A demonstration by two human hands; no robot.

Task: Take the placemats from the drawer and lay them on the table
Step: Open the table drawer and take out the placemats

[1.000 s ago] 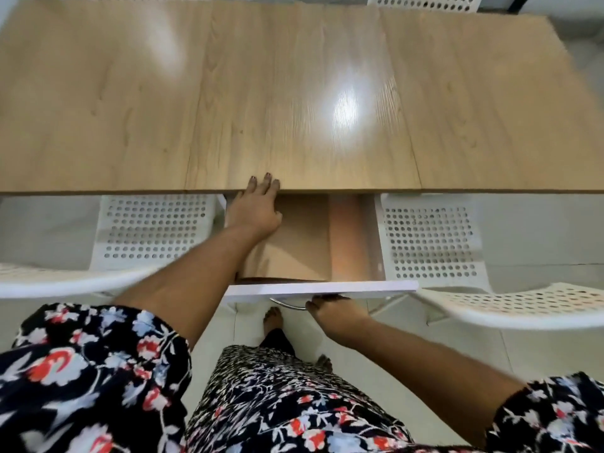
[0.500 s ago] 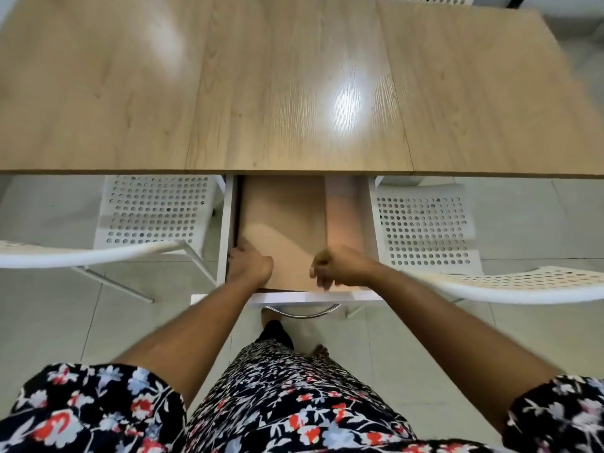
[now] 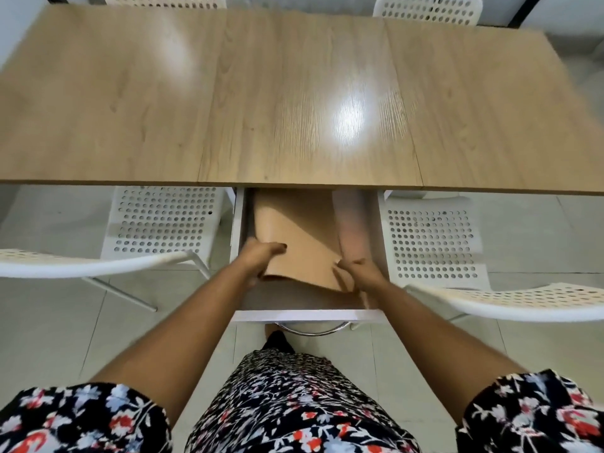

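Lifting tan placemats [image 3: 295, 243] from the open drawer [image 3: 307, 316] under the bench [image 3: 294, 93], the left hand [image 3: 258, 258] grips the near left corner and the right hand [image 3: 361, 273] pinches the near right. Raising both sides evenly should help the sheets clear the bench edge without creasing.

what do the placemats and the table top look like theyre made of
Placemats: tan, smooth and bending where the hands lift them, so probably faux leather or vinyl; cannot tell for sure. Table top: light wood grain with a glossy glare patch, likely laminate or veneer.
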